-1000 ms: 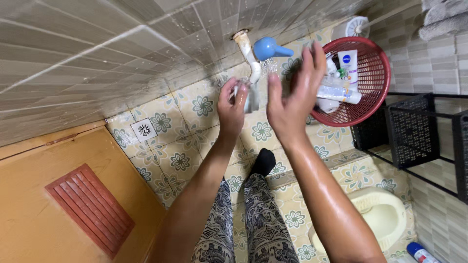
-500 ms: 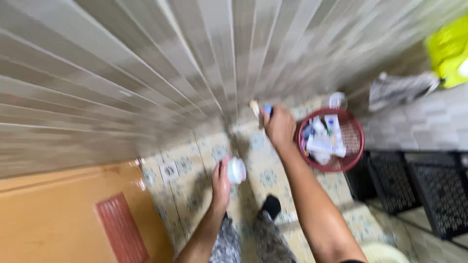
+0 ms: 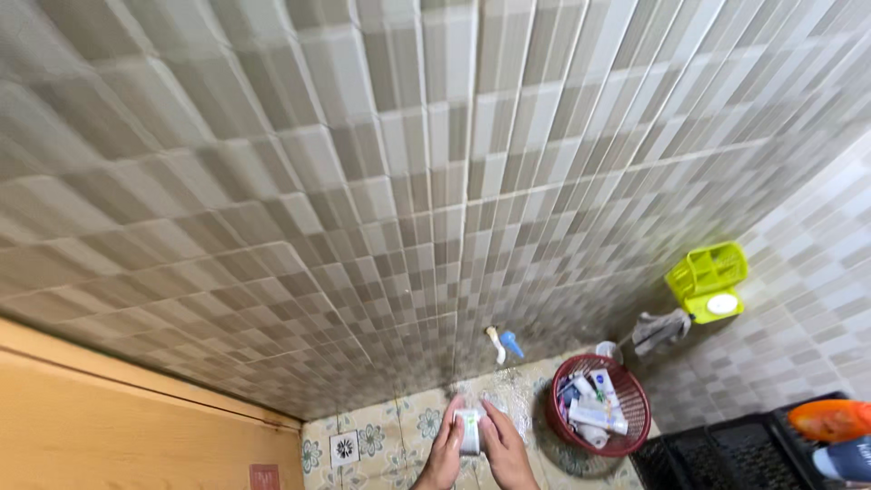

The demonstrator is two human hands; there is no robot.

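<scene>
Head view, looking down a wall of small matt grey and beige rectangular tiles (image 3: 435, 181) to a floor of glossy floral-patterned tiles (image 3: 381, 440). Both hands low in frame, centre. Left hand (image 3: 445, 452) and right hand (image 3: 504, 449) are closed together around a small white cylindrical container (image 3: 469, 430), smooth, plastic-looking; left fingers wrap its left side, right fingers its right side. Its long axis runs roughly up-frame, toward the wall; which end is the top cannot be told at this size. Container sits between the palms, above the floor tiles, just below a wall tap (image 3: 495, 345) with a pale body and a blue handle. To the right of the hands, near but apart, a round red openwork plastic basket (image 3: 626, 443) on the floor holds several tubes and bottles, mostly white and blue, lying jumbled. Beyond it, a grey crumpled cloth (image 3: 660, 328) hangs at the wall corner, beside a lime-green slotted plastic holder (image 3: 709, 272) with a white oval piece in its lower tray. Black lattice crate (image 3: 726, 458) at lower right, holding an orange item and a dark blue one at the frame edge. Small square floor drain (image 3: 345, 447), metal grid. Tan wooden door (image 3: 118, 426) at lower left.
</scene>
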